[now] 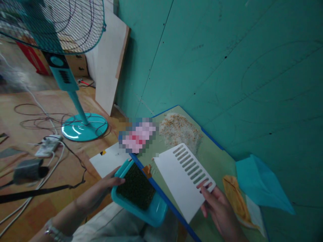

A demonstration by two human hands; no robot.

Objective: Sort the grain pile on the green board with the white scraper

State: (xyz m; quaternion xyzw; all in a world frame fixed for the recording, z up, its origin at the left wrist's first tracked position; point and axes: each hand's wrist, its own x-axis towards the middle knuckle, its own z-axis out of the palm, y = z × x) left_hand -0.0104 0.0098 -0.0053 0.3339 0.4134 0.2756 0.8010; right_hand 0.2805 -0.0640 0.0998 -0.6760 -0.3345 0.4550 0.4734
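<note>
L hand curled round the rim of a turquoise rectangular plastic tub, thumb over the top; tub holds lots of small dk-green grains & sits tilted at the near L edge of a green-topped, blue-edged table, partly below it. R hand closed on the slotted side of a flat white plate w/ a row of long slots, fingers pinching it; plate is over the table, one corner reaching the near L edge. Can't tell if it touches the top. Mixed pile of white grains & yellow-orange kernels nr the far corner, just beyond the plate. Orange-brown scrap at near L edge; yellow cloth nr the R end, beside turquoise folded sheet.
</note>
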